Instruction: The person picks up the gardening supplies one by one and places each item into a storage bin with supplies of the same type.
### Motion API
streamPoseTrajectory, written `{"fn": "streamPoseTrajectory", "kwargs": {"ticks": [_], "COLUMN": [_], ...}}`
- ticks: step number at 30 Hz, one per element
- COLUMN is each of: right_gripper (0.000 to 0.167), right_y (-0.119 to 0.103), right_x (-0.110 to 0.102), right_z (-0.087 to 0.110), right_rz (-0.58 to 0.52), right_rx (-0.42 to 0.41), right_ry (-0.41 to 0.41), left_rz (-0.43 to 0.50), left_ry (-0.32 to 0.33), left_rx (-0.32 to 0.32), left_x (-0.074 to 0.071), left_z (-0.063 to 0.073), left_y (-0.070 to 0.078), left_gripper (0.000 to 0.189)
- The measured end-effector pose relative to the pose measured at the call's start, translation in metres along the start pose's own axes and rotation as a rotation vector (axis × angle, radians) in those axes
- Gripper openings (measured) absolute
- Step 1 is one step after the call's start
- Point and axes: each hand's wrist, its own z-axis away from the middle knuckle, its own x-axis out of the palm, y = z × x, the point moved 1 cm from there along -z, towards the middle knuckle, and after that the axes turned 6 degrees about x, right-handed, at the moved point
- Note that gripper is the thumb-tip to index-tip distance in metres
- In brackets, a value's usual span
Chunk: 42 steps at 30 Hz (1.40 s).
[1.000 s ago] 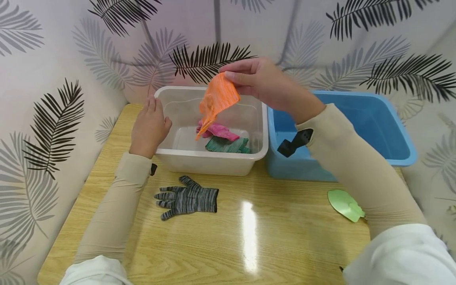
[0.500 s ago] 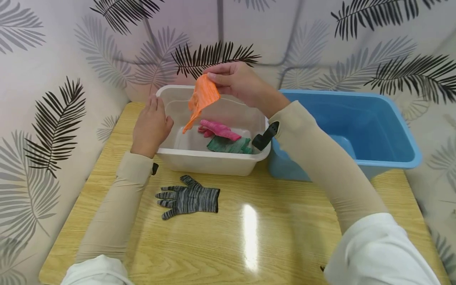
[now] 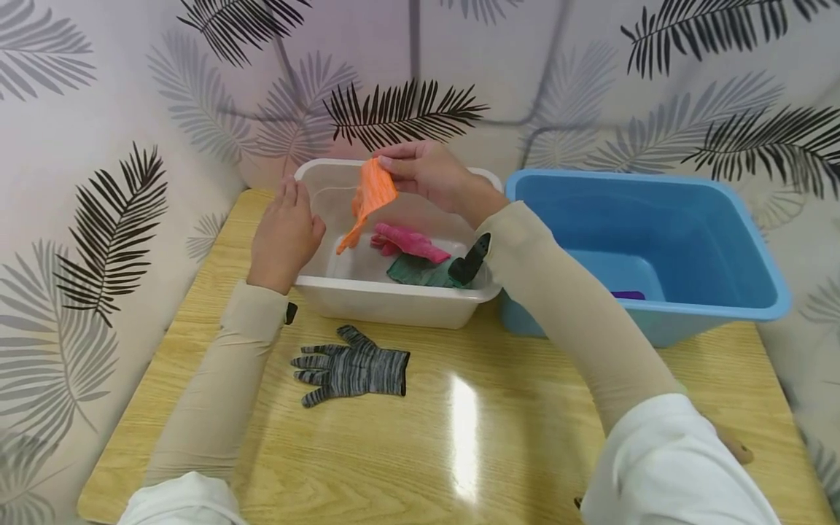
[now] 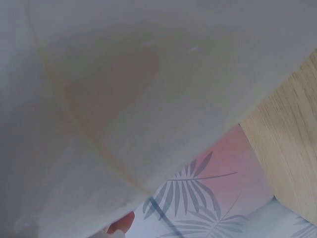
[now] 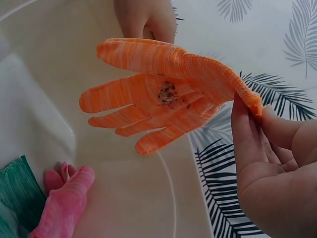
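My right hand [image 3: 436,179] pinches an orange knit glove [image 3: 374,191] by its cuff, and the glove hangs over the white basin [image 3: 387,292]. Dark specks mark the palm of the orange glove [image 5: 163,94] in the right wrist view, its fingers dangling free. Inside the basin lie a pink glove [image 3: 412,242] and a green one [image 3: 420,270], overlapping. My left hand [image 3: 284,237] rests on the basin's left rim with its fingers extended. The left wrist view is mostly filled by the basin's pale outer wall [image 4: 148,99].
A grey striped glove [image 3: 354,364] lies flat on the wooden table [image 3: 367,459] in front of the white basin. To the right stands a blue basin [image 3: 656,219] with a small purple thing [image 3: 628,295] in it. A leaf-patterned curtain [image 3: 216,95] hangs behind.
My right hand has carried the orange glove leftward and then lower over the white basin. My left hand stays at the rim. A purple thing in the blue basin has come into view.
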Motion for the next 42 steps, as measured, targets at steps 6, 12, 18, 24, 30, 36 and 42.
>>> {"fn": "streamPoseTrajectory", "kwargs": {"ticks": [6,12,18,24,30,36,42], "right_gripper": [0.034,0.036,0.036,0.035,0.033,0.033,0.031], "right_y": [0.015,0.029,0.034,0.038,0.042,0.043,0.045], "right_x": [-0.002,-0.005,-0.001,0.003,0.005,0.005,0.005], "right_z": [-0.016,-0.028,-0.028,-0.027,-0.029,-0.028,-0.029], "right_rz": [0.017,0.055,0.046,0.03,0.043,0.076,0.101], "right_rx": [0.047,0.083,0.118,0.182,0.234,0.261,0.272], "right_ry": [0.025,0.031,0.023,-0.013,-0.028,-0.019,0.007], "left_rz": [-0.004,-0.005,-0.008,-0.007,-0.006,-0.016,-0.006], "left_ry": [0.016,0.002,-0.013,-0.001,-0.007,0.01,0.009], "left_rx": [0.008,0.005,-0.003,0.01,0.006,0.017,0.015], "left_x": [0.002,0.003,0.003,0.003,0.002,0.0,0.0], "left_z": [0.0,0.0,0.0,0.0,0.001,0.001,0.001], "left_y": [-0.001,-0.001,-0.002,-0.001,-0.001,-0.001,0.0], "left_gripper": [0.055,0.056,0.056,0.055,0.055,0.054,0.054]}}
